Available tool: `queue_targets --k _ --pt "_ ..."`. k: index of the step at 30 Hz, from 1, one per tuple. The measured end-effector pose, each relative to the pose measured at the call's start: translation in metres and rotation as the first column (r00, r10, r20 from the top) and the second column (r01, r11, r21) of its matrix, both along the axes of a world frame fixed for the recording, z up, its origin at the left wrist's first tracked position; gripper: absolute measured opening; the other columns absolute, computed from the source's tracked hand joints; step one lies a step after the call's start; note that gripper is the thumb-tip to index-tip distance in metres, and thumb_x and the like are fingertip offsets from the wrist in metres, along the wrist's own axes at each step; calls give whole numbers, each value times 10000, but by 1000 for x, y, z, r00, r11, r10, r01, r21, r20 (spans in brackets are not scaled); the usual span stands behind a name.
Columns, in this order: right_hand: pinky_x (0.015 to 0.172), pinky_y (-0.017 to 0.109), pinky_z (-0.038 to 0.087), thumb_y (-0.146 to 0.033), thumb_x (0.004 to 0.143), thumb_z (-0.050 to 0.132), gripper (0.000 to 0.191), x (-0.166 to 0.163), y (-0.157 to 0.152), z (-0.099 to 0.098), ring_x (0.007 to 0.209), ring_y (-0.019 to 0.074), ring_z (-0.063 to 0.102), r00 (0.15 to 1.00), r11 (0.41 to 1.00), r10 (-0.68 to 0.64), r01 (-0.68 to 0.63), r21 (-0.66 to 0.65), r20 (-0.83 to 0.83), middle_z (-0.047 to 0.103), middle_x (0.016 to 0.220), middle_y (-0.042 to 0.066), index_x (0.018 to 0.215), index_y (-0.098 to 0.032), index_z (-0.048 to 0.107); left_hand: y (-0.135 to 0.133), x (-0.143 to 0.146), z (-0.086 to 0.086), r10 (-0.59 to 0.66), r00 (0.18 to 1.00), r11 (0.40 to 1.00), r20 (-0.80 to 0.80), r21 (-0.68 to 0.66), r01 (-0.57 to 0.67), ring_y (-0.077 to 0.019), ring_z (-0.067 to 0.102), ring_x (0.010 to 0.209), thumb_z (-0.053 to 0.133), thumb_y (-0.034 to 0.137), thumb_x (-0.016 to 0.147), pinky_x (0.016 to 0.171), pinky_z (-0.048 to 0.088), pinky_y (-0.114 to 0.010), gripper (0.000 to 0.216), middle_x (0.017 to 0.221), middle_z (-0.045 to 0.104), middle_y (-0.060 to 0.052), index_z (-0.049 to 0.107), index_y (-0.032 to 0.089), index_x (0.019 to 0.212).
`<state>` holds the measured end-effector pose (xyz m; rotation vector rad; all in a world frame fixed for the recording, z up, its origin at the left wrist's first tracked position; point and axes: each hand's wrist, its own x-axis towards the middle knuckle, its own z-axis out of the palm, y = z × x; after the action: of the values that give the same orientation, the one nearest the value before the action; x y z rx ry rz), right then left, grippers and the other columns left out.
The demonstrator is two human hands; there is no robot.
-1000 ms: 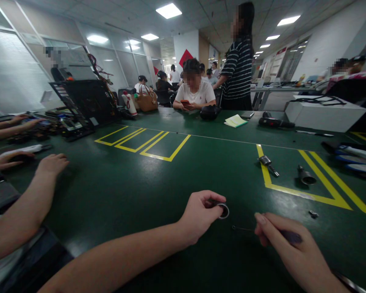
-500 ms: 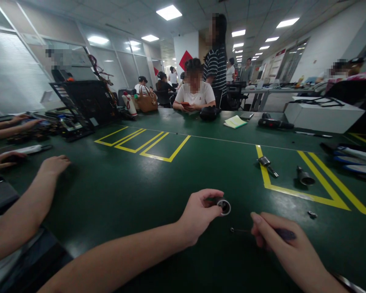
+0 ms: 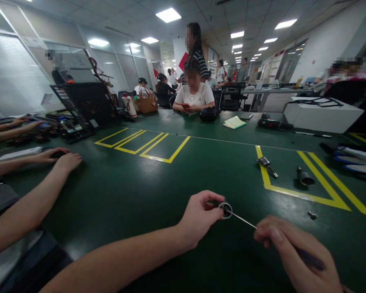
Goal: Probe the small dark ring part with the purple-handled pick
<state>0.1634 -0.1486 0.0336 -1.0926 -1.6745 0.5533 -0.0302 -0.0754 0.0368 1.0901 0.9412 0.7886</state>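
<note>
Between thumb and fingers, my left hand grips a round metal cup-shaped part, its hollow mouth turned to the right and toward me. My right hand is closed around the dark handle of a screwdriver. The thin shaft runs leftward, and its tip reaches inside the mouth of the metal part; the exact contact is hidden there. Beyond my right hand, a small metal piece lies on the green table. Farther off are a metal part with a stem and a bell-shaped metal part.
Yellow tape marks outlines on the table. At the right lie blue-white gloves, a black power tool and a white box. A co-worker's arms rest at the left; another person sits across.
The screwdriver's tip has gone from the tabletop up into the metal part's mouth. My right hand has shifted right and lower. At left, the co-worker's hands have moved right.
</note>
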Motion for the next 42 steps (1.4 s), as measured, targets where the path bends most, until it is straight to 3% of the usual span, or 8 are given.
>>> queue_targets --k 7,20,33,39,42 --pt "614 234 542 -154 873 491 153 -8 0 3 686 163 664 971 985 32 -70 155 236 667 761 38 873 -211 633 -3 1 -2 -23 1000 995 -14 92 24 -173 655 876 635 74 744 794 530 -332 216 968 695 -70 666 141 947" --pt "577 202 556 -110 846 489 170 -12 -1 10 639 151 664 943 943 28 -136 303 333 672 694 45 867 -198 633 -2 8 -7 69 997 979 22 190 -72 -162 674 785 609 12 660 721 553 -291 169 920 711 -82 682 105 781" --pt "568 219 571 -95 813 518 158 -19 -2 13 604 166 683 913 908 -56 -123 401 405 693 670 56 858 -198 629 -2 7 -15 28 999 966 -24 256 -21 -163 665 775 586 55 698 707 539 -293 166 878 705 -81 660 104 838" --pt "572 206 561 -91 804 520 208 -13 -2 14 623 157 682 939 935 20 -139 327 343 690 696 32 917 -224 633 2 6 -6 2 999 988 -38 152 4 -151 643 796 565 52 731 725 520 -293 169 879 685 -68 645 113 866" --pt "604 209 558 -120 825 514 210 -4 -3 16 674 166 691 953 948 31 -123 293 300 695 724 24 948 -246 629 6 3 0 -32 999 998 28 62 31 -156 628 876 613 9 680 791 509 -310 341 961 660 -53 624 145 993"
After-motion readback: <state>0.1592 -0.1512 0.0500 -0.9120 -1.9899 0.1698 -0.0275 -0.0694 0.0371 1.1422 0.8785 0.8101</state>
